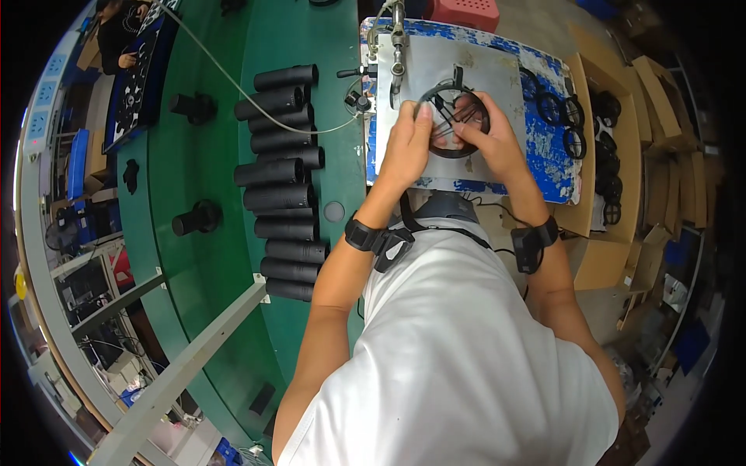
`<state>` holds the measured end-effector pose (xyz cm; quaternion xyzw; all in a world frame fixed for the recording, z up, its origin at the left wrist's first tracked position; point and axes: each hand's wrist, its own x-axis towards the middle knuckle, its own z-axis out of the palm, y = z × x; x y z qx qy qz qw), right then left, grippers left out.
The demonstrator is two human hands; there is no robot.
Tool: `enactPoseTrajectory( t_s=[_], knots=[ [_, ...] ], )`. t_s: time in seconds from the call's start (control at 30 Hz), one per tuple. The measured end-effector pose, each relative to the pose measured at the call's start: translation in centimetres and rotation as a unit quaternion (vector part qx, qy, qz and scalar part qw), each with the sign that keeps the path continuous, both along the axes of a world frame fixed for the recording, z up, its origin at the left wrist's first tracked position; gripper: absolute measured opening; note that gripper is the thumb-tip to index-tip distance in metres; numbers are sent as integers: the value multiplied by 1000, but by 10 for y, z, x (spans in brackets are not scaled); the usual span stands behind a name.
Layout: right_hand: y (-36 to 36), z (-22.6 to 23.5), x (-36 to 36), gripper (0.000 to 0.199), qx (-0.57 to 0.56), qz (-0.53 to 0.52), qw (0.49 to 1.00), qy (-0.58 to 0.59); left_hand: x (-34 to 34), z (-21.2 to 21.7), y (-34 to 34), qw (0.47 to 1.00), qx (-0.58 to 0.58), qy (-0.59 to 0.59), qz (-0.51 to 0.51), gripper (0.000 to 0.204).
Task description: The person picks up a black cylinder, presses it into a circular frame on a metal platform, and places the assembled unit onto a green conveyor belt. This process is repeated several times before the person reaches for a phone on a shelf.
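Both my hands grip a black spoked ring [449,153] above a bare metal plate [489,70]. My left hand [407,144] is closed on the ring's left side, with the thumb on top near the rim. On the right side my right hand [497,138] holds it, its thumb reaching inward over the spokes. Some fingers show through the openings from beneath. Just past the ring a small black upright part [458,74] stands on the plate. A metal clamp-like fixture [398,62] rises at the plate's far left edge.
Several black tubes [284,198] lie in a column on the green bench [342,175] to the left. More spoked rings [549,109] rest on the worn blue board [544,159]. A cardboard box [576,198] of black rings stands to the right. A thin hose [225,74] crosses the bench.
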<state>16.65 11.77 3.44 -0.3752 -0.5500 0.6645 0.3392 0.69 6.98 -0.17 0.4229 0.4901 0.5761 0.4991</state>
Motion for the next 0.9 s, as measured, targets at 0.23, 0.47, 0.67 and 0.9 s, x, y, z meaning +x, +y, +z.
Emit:
enactPoseTrajectory(
  t_s=[0.23, 0.47, 0.67, 0.9],
  knots=[
    [10, -43, -4, 25, 82, -126, 988, -45, 10, -9, 32, 975, -14, 219, 30, 36],
    [40, -72, 14, 31, 205, -169, 915, -302, 27, -43, 69, 918, 77, 382, 73, 38],
    [53, -94, 23, 46, 334, -174, 829, -414, 21, -60, 88, 853, 141, 497, 73, 45],
    [64, -97, 53, 69, 402, -49, 810, -423, 13, -74, 97, 837, 190, 513, -12, 44]
  ],
)
